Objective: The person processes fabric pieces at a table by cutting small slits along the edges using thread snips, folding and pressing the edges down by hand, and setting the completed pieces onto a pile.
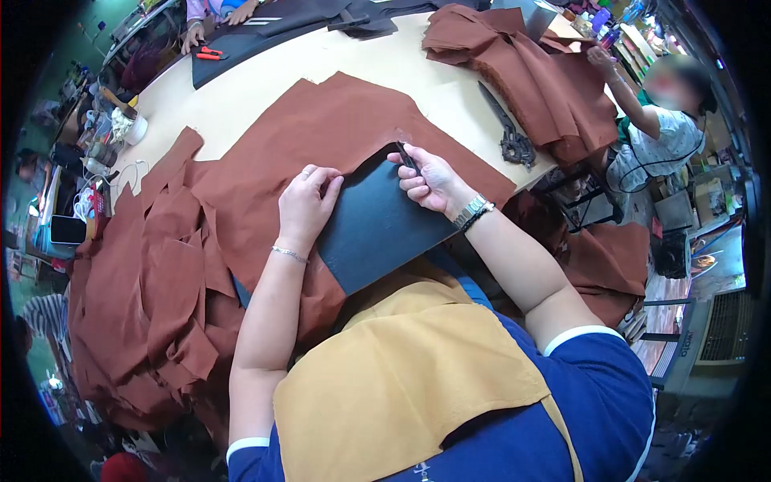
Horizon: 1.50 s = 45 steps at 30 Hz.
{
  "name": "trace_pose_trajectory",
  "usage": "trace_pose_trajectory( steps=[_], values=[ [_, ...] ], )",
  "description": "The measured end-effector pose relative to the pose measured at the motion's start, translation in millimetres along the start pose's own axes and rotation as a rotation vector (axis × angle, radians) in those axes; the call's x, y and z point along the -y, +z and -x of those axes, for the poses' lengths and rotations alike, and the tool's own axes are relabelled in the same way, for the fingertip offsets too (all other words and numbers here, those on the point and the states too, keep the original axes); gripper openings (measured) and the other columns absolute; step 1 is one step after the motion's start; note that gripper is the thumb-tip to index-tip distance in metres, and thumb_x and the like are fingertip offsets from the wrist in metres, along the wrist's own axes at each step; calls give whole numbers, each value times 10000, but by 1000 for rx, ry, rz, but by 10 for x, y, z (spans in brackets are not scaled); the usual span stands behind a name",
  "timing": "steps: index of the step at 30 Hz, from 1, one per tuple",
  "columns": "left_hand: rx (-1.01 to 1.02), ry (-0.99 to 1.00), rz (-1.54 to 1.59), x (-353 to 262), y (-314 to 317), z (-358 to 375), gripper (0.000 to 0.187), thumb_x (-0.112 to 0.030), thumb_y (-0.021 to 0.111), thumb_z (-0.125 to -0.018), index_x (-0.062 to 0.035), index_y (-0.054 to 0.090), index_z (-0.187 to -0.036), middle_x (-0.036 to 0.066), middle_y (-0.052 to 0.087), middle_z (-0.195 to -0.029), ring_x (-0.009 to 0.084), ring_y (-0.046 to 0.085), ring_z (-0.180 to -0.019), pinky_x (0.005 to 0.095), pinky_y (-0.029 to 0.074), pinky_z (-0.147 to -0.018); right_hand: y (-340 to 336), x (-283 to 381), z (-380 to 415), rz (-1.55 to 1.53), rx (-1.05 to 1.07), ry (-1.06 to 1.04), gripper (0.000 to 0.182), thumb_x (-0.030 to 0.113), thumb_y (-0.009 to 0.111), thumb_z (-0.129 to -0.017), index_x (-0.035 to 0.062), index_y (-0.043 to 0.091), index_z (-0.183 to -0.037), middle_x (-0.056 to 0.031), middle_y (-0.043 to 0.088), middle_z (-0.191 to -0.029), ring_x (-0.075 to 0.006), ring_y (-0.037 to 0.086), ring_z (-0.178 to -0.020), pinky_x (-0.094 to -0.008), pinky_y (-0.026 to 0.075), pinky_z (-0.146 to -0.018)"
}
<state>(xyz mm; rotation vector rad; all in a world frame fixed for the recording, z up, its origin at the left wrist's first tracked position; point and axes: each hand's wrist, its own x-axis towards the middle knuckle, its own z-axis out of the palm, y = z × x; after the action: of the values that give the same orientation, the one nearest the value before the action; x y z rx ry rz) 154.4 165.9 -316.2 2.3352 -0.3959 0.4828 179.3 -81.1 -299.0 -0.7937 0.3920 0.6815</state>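
Reddish-brown cloth (321, 120) lies spread over the table in front of me, partly covering a dark flat board (377, 225) at the near edge. My left hand (307, 202) pinches the cloth's edge at the board's left side. My right hand (434, 181) is closed around a small dark tool (407, 158), whose tip meets the cloth edge at the board's top corner. What kind of tool it is, I cannot tell. A loose pile of the same cloth (152, 297) hangs at the left.
Large black shears (514, 140) lie on the pale table (458, 96) at the right. Beyond them, a co-worker (658, 128) handles more brown cloth (546, 88). Another person's hands (217, 24) are near red-handled snips (210, 54). A white cup (135, 130) stands at the left.
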Motion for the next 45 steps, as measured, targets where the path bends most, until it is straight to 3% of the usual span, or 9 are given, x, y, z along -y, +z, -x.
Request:
trace_pose_trajectory(
  steps=[32,38,39,40,42,43,45],
  values=[
    [29,-21,-46,-15,-1,-3,101,-234,670,-887,-137,699,-893,18,654,-852,213,667,-797,344,532,-688,11,42,-105,36,-27,24,308,338,374,-1070,63,503,-1122,30,400,-679,-38,305,-489,-169,249,-376],
    [170,-82,158,59,-162,-71,172,-176,678,-895,-51,697,-1011,94,656,-903,229,655,-773,323,536,-720,-23,46,85,112,-4,-92,339,372,396,-1063,60,517,-1114,29,405,-681,-40,308,-496,-175,255,-388],
    [260,-58,156,99,-285,-125,187,-153,667,-901,-28,683,-1039,119,650,-950,258,650,-848,337,532,-776,16,116,177,244,-96,-208,343,393,439,-1048,73,541,-1120,42,398,-666,-26,318,-499,-162,237,-386],
    [378,59,-4,175,-426,-186,286,-222,670,-903,-53,664,-1134,133,645,-1123,280,629,-1029,359,498,-909,-84,220,178,330,-118,-319,335,386,442,-1049,79,559,-1119,49,406,-668,-25,319,-497,-167,245,-393],
    [399,397,-197,297,-613,-223,519,-390,682,-879,-105,585,-1302,152,534,-1375,328,498,-1277,443,382,-1080,-242,472,217,634,-292,-547,307,350,473,-1043,86,602,-1131,60,435,-680,-17,339,-500,-183,261,-400],
    [644,340,-331,370,-678,-211,755,-587,639,-842,-183,450,-1451,128,346,-1554,356,298,-1438,541,228,-1165,-515,660,63,910,-423,-649,295,343,500,-1032,82,620,-1102,58,445,-675,-10,363,-506,-192,276,-407],
    [616,307,-382,481,-631,-158,808,-645,612,-828,-214,408,-1482,117,286,-1585,355,243,-1462,585,198,-1161,-931,990,-125,1202,-625,-607,417,394,575,-982,28,620,-1177,39,519,-707,-36,435,-526,-221,369,-453]
  ],
)
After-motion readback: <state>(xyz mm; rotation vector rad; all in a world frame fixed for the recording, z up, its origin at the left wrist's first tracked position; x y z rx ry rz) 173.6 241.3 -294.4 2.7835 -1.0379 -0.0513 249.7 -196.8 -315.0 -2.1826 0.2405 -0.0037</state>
